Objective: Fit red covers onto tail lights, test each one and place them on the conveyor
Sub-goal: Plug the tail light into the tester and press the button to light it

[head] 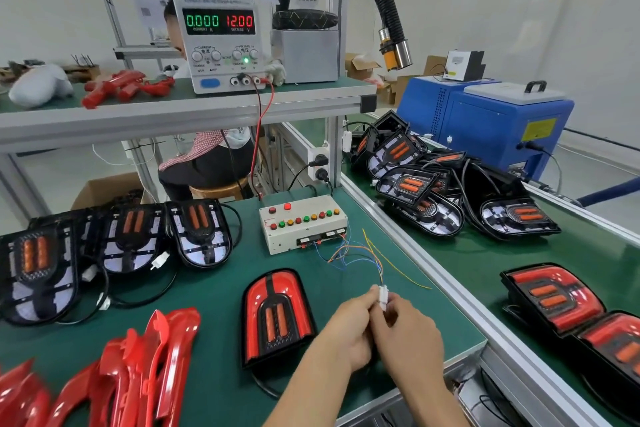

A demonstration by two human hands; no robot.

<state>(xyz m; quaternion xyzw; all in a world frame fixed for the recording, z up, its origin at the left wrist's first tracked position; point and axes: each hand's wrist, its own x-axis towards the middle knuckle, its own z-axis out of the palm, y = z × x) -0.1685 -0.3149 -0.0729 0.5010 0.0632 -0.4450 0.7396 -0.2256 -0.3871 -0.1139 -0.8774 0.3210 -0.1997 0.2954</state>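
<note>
A tail light with its red cover fitted (pixel 277 314) lies on the green bench in front of me. Just right of it, my left hand (pixel 343 329) and my right hand (pixel 407 331) meet around a small white connector (pixel 383 295). Both pinch it between the fingertips. Coloured wires run from the connector up to the white test box (pixel 303 222) with its row of buttons. Loose red covers (pixel 138 364) pile at the near left. Three uncovered tail lights (pixel 114 243) line the bench's left side.
A power supply (pixel 221 42) reading 0.000 and 12.00 stands on the upper shelf. The conveyor (pixel 485 263) on the right carries covered tail lights (pixel 554 298) near me and a heap of uncovered ones (pixel 433 184) farther back. A person sits behind the bench.
</note>
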